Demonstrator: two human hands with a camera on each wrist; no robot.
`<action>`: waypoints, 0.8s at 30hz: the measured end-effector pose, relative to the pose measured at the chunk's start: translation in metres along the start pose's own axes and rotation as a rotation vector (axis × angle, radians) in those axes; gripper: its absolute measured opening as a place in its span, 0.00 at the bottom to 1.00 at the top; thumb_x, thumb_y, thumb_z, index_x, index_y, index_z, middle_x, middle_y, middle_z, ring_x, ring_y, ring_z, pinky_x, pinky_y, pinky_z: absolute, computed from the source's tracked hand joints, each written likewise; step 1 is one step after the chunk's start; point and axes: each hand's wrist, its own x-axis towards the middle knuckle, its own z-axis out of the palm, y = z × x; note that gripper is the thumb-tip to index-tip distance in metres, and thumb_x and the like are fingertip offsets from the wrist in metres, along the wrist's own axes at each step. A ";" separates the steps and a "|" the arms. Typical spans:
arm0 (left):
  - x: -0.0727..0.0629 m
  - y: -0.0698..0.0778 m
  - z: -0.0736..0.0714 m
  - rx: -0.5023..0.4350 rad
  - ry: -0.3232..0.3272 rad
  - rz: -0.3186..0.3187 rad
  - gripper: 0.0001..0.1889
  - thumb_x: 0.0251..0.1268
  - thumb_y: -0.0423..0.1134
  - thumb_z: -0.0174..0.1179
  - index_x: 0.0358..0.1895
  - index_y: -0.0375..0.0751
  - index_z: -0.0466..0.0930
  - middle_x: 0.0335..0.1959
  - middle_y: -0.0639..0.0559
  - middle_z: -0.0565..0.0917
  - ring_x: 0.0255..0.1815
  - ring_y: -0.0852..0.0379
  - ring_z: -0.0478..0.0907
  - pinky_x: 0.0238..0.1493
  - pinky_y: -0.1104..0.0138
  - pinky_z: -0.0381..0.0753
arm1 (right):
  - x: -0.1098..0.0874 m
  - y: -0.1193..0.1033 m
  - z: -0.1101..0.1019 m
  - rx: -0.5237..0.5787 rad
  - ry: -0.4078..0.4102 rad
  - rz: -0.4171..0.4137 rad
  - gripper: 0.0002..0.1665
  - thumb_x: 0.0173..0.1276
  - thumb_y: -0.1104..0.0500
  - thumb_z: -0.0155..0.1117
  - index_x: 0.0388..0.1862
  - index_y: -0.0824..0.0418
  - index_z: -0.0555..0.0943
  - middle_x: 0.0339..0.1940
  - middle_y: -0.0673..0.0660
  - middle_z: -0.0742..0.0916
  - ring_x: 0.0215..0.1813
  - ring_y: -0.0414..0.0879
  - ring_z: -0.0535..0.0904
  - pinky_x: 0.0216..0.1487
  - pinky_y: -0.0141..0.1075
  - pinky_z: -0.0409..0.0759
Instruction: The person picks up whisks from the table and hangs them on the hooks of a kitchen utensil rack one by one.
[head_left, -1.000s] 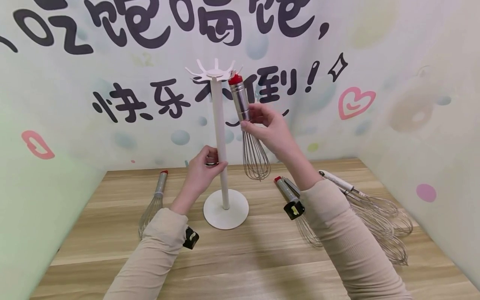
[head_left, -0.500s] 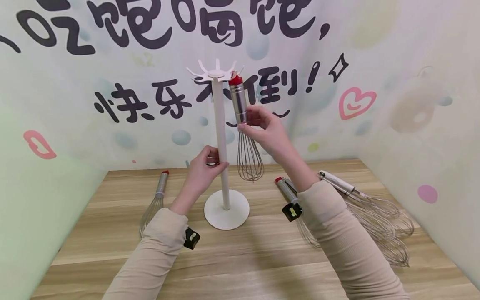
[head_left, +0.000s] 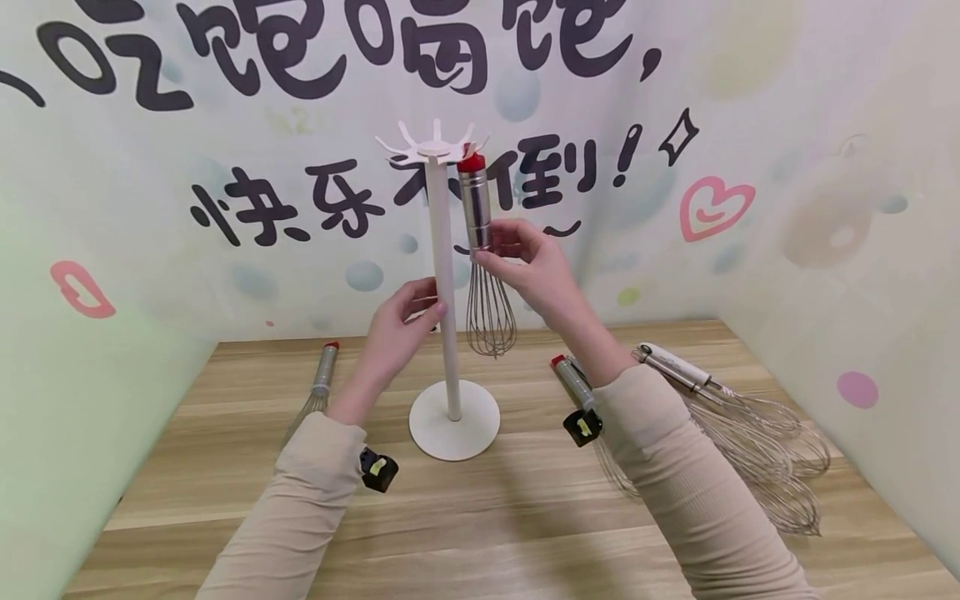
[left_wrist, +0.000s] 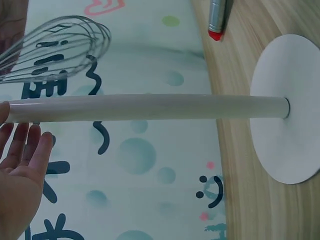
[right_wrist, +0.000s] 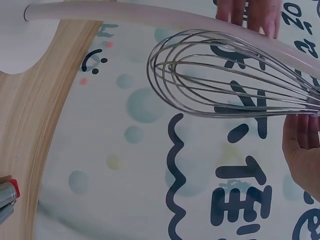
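A white hook stand, with a ring of prongs on top, stands in mid-table. My left hand is at its pole. The thumb tip lies at the pole's edge, and the fingers extend loosely beside it. My right hand pinches a balloon whisk at the lower handle. Its red end overlaps a right-hand prong. The wire loops hang downward, close to the pole.
One whisk lies on the wooden table at left. Another red-ended whisk lies at right, partly behind my right arm, beside a pile of larger whisks. A printed wall stands close behind.
My right hand has brought the whisk slightly left and more upright, closer to the pole. My left hand has loosened and moved a little up the pole.
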 end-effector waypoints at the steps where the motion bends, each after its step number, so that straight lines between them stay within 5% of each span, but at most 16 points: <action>1: 0.000 0.002 -0.001 -0.010 -0.002 0.011 0.23 0.70 0.34 0.54 0.66 0.34 0.67 0.63 0.37 0.73 0.64 0.42 0.72 0.65 0.54 0.76 | 0.000 0.000 0.000 0.001 0.002 0.001 0.25 0.64 0.64 0.64 0.60 0.62 0.74 0.49 0.57 0.80 0.52 0.46 0.76 0.48 0.30 0.78; 24: 0.002 0.012 0.002 -0.043 -0.008 0.027 0.24 0.69 0.29 0.52 0.67 0.31 0.63 0.63 0.33 0.71 0.65 0.39 0.71 0.66 0.53 0.76 | -0.010 0.024 -0.021 -0.048 0.005 0.054 0.21 0.67 0.63 0.61 0.59 0.65 0.75 0.40 0.48 0.80 0.42 0.38 0.76 0.39 0.22 0.76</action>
